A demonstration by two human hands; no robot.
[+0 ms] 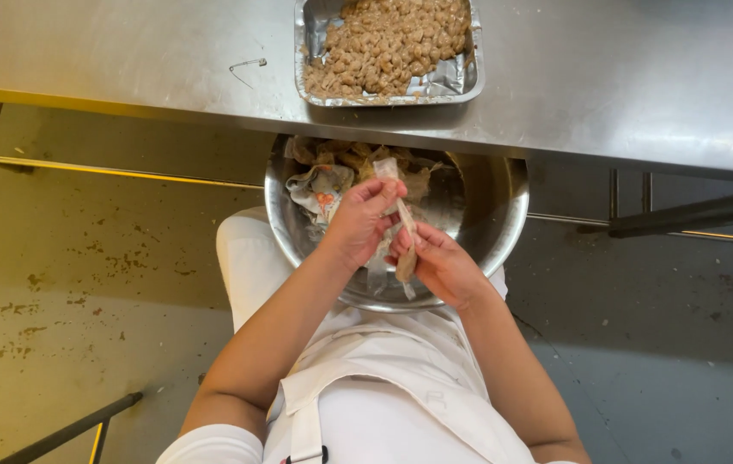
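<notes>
Seen from the head camera looking straight down, the left hand (360, 219) and the right hand (437, 262) meet over a steel bowl (504, 206) that rests on the person's lap, against a white apron (383, 404). Between them runs a thin, clear plastic pouch (402, 225), partly filled with something pale brown. The left hand pinches its upper part with curled fingers, and the right hand is closed around its lower end, thumb pressed against the plastic. The pouch stands almost upright above the bowl's middle. Inside the bowl, toward its far side, lies a heap of crumpled wrappers (332, 176). Beyond the bowl, on the steel worktop (624, 77), sits a foil tray (456, 82) heaped with lumpy beige-brown food. A small bent wire (249, 64) lies on the worktop, left of the tray. Below is a stained floor (74, 275).
</notes>
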